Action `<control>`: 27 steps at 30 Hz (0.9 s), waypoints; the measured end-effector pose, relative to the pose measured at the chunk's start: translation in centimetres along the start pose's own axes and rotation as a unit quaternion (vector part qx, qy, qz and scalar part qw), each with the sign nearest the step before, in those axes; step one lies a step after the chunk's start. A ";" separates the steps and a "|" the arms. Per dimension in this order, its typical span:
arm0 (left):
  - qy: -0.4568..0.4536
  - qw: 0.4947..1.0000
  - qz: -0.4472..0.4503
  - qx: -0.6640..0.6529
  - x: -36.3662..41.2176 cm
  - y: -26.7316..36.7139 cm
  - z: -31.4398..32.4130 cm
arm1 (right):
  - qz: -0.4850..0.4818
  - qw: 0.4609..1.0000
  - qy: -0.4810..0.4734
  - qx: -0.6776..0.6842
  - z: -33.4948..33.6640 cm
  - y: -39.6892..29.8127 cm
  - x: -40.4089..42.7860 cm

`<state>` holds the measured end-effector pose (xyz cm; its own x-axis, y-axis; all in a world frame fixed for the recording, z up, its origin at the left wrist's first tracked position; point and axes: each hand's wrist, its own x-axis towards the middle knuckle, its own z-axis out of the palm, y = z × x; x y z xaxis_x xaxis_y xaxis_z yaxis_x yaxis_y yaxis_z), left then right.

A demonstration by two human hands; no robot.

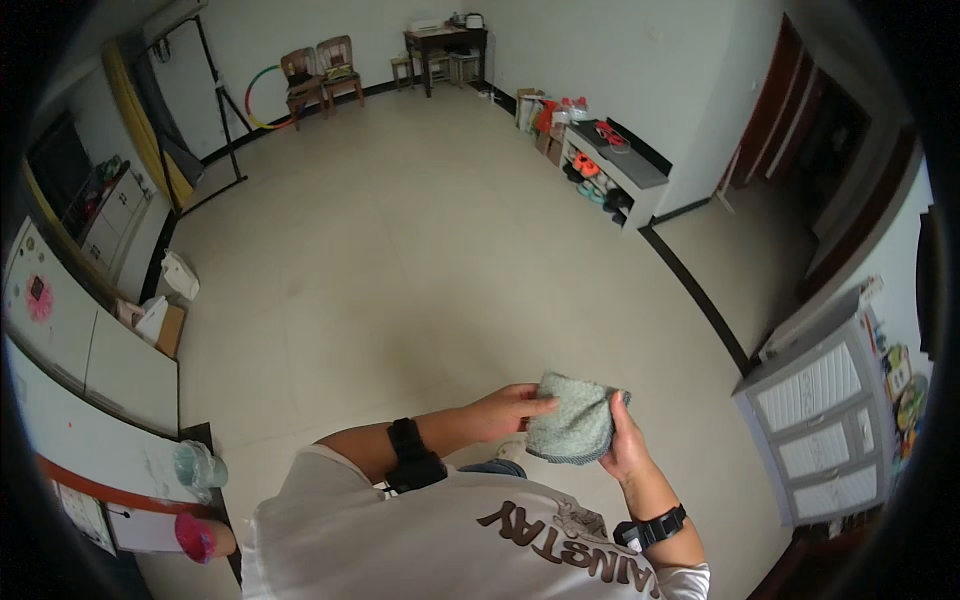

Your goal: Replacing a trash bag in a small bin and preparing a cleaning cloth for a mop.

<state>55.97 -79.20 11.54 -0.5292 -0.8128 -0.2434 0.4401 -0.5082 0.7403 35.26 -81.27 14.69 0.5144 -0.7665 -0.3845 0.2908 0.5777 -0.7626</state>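
Observation:
A pale green cleaning cloth (571, 420) with a dark striped edging is held up in front of my body, above the tiled floor. My left hand (504, 412) grips its left side, with fingers laid over the front. On the opposite side my right hand (624, 442) pinches the cloth, its thumb upright near the top corner. The cloth looks folded, and some of my fingers are hidden behind it. Each forearm wears a black strap with a small device.
A grey-and-white cabinet (814, 420) stands at the right, and a shoe bench (622, 161) farther off by the wall. Two waste bins (199, 469) are at the left, near a white refrigerator-like cabinet (90, 330). Wooden chairs (322, 71), a desk (446, 36) and a black frame (217, 97) stand at the back.

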 end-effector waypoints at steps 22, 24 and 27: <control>0.286 0.945 0.158 0.021 22.7 7.5 2.6 | 0.157 0.956 -0.199 -0.149 -14.2 -22.0 22.7; 0.341 0.923 0.176 0.010 23.1 6.8 3.0 | 0.163 0.941 -0.254 -0.155 -14.2 -22.1 24.0; 0.382 0.898 0.220 0.006 23.6 6.1 2.8 | 0.169 0.932 -0.283 -0.151 -13.8 -21.9 25.4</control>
<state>44.13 -100.71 12.06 0.3468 -0.8949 -0.2809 0.4738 -0.0914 0.8759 30.83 -117.32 14.46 0.9032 -0.2359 -0.3586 -0.1610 0.5884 -0.7924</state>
